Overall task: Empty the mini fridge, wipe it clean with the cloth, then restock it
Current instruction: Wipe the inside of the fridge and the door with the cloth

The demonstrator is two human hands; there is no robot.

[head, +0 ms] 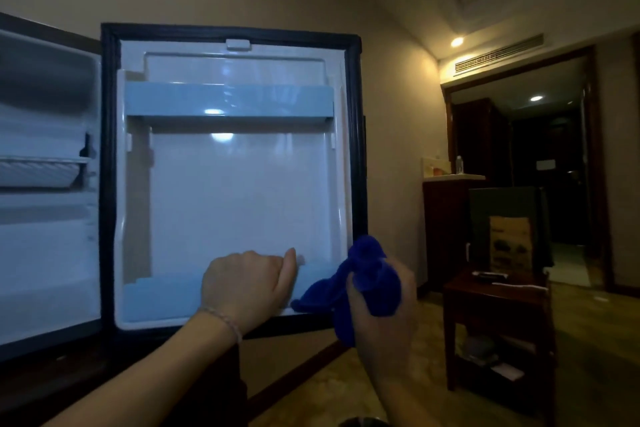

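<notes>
my left hand [247, 282] curls over the lower shelf [166, 298] of the open fridge door [242, 191]; just right of it, my right hand [377, 308] has a blue cloth [367, 274] bunched in its grip.

Mini fridge [52, 218] open, door [235, 191] shelves bare; blue cloth [367, 274] bunched at door's lower corner

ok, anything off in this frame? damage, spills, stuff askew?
Nothing stands out. The fridge door is swung open; its upper shelf sits level and holds nothing, with no spill or crack visible. The left hand holds the lower door shelf; the right hand grips the blue cloth.
</notes>
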